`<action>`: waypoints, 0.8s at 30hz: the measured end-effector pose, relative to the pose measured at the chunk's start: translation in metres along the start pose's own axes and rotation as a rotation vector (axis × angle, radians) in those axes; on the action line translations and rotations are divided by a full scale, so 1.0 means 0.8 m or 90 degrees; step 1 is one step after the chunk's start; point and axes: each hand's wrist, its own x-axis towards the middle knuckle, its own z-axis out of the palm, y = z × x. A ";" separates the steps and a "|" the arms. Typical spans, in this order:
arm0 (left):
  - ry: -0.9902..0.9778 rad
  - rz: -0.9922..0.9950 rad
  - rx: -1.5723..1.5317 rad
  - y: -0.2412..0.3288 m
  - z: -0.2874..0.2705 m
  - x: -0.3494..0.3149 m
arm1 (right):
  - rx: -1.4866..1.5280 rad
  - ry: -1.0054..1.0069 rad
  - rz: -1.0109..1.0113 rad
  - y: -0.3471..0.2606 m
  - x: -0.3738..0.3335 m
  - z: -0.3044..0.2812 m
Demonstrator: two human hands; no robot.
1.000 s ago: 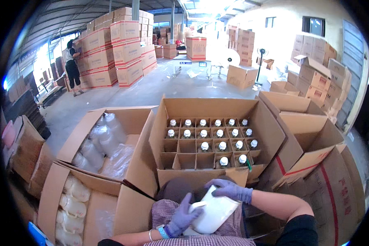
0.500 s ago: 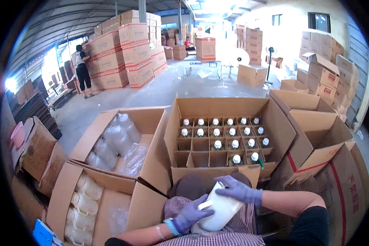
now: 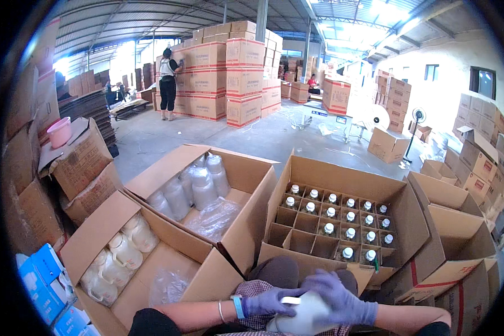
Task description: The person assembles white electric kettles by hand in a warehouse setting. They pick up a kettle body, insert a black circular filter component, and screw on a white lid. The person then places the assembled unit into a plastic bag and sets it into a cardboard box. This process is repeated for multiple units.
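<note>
A white jug (image 3: 307, 315) with a side handle is held low in front of my lap. My gloved left hand (image 3: 267, 303) is closed around the jug by its handle. Against the jug's upper right side, my gloved right hand (image 3: 340, 301) grips with its fingers curved round it, slightly blurred. Just beyond my knees stands a carton with cardboard dividers (image 3: 302, 238), its cells partly filled with several white-capped bottles (image 3: 329, 228). More white jugs (image 3: 117, 257) in clear wrap lie along the side of the open carton (image 3: 207, 287) at lower left.
Another open carton (image 3: 251, 215) at left holds clear-wrapped containers (image 3: 201, 187) and loose plastic film. Open cartons (image 3: 453, 241) crowd the right side. A pink bucket (image 3: 60, 133) sits on boxes at far left. One person (image 3: 167, 84) stands by stacked cartons (image 3: 207, 84); another sits farther back.
The view has swung left, so the scene sits farther right. The jug is lower and tilted differently, and my right hand has shifted over its side. My left hand stays on the handle.
</note>
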 end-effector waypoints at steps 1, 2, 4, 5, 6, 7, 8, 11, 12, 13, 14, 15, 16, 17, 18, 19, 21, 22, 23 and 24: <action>-0.103 -0.029 -0.045 0.027 -0.009 -0.007 | -0.029 -0.031 -0.065 -0.019 0.000 -0.011; -0.098 -0.026 -0.047 0.022 -0.017 -0.018 | -0.054 -0.066 -0.151 -0.037 0.006 -0.021; -0.082 -0.036 -0.003 0.021 -0.015 -0.018 | -0.065 -0.072 -0.141 -0.044 0.006 -0.022; -0.052 -0.053 0.044 0.029 0.001 -0.023 | -0.041 -0.041 -0.060 -0.040 0.001 -0.013; 0.027 -0.026 0.095 0.010 0.015 -0.027 | -0.022 -0.014 0.023 -0.040 -0.006 -0.004; 0.113 -0.006 0.149 -0.009 0.028 -0.034 | 0.085 -0.014 0.108 -0.016 -0.009 0.012; 0.185 0.090 0.216 -0.058 0.025 -0.028 | 0.132 0.025 0.125 -0.007 -0.001 0.019; 0.306 0.160 0.259 -0.043 0.077 -0.019 | 0.306 0.109 0.281 0.017 -0.029 0.045; 0.253 0.050 0.264 0.004 0.082 -0.019 | 0.366 0.122 0.352 0.015 -0.032 0.044; 0.195 -0.048 0.275 0.039 0.074 -0.015 | 0.357 0.120 0.415 0.000 -0.027 0.031; 0.167 -0.038 0.286 0.048 0.062 -0.011 | 0.330 0.126 0.365 -0.002 -0.028 0.028; 0.129 -0.025 0.304 0.046 0.049 -0.004 | 0.301 0.145 0.319 -0.004 -0.029 0.025; 0.089 0.033 0.244 0.030 0.029 0.001 | 0.211 0.084 0.168 -0.017 -0.017 0.014; 0.038 0.098 0.185 0.014 0.013 0.003 | 0.118 0.031 0.022 -0.034 -0.009 0.002; -0.058 0.074 0.163 0.022 -0.001 0.000 | -0.033 -0.127 -0.067 -0.039 -0.022 -0.010; -0.054 0.089 0.153 0.024 -0.007 -0.003 | -0.031 -0.131 -0.084 -0.045 -0.024 -0.011; -0.073 0.104 0.128 0.013 -0.006 0.005 | -0.022 -0.085 -0.037 -0.042 -0.021 -0.004; -0.041 0.071 0.107 0.001 -0.004 0.003 | -0.017 -0.051 -0.008 -0.039 -0.016 0.007; -0.036 0.078 0.009 -0.012 -0.004 -0.008 | -0.013 -0.028 -0.008 -0.039 -0.001 0.012; -0.003 0.080 0.030 -0.005 -0.001 -0.025 | 0.002 -0.005 0.003 -0.040 0.010 0.018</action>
